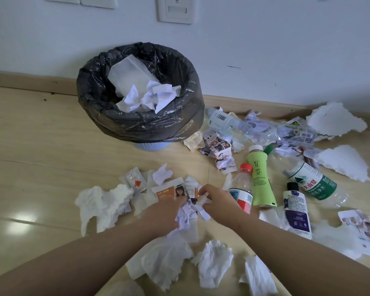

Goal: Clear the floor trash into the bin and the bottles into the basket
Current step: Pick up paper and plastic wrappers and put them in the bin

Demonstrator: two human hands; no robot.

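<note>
Crumpled white paper scraps (187, 217) lie on the pale wooden floor (41, 167), bunched between the 2 hands. The left hand (166, 212) curls its fingers round the wad from the left. The right hand (219, 202) pinches a white shred at the wad's far edge. The round bin with a black plastic liner (90, 88) stands straight ahead beyond the wad, slightly nearer the left hand, so the lift probably goes forward and up. A red-capped clear plastic bottle (241, 189) lies just beside the right hand.

Glossy floor (41, 189), crumpled paper (188, 212)
</note>
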